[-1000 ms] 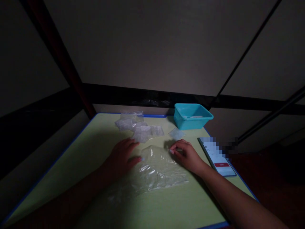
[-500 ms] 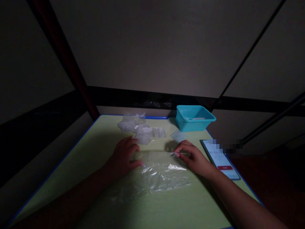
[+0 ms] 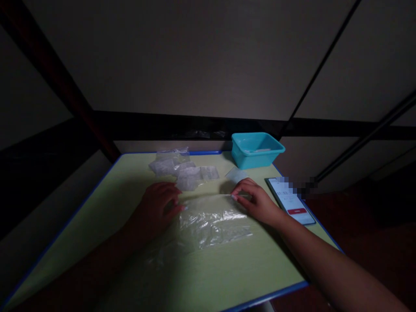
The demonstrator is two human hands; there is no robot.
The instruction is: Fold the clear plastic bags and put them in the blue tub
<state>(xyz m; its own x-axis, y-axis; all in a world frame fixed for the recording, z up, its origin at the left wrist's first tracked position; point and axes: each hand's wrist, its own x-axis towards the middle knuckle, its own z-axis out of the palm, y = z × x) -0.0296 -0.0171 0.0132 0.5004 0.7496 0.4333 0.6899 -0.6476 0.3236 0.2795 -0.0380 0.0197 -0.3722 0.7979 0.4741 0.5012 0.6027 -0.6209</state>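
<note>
A clear, crinkled plastic bag lies spread on the pale green table. My right hand pinches the bag's upper right corner between thumb and fingertips. At the bag's upper left, my left hand has its thumb and fingers apart, with the thumb tip near the film's edge. Behind the hands lie several folded, whitish translucent packets, overlapping one another. A small pale blue piece rests just beyond my right hand.
A turquoise basket with something pale inside stands at the back right corner. A phone with a lit screen lies along the right side. The table has a blue edge, and a wall rises behind it.
The whole view has shifted, so table, basket and phone appear further left and higher. Both hands keep nearly the same places around the bag.
</note>
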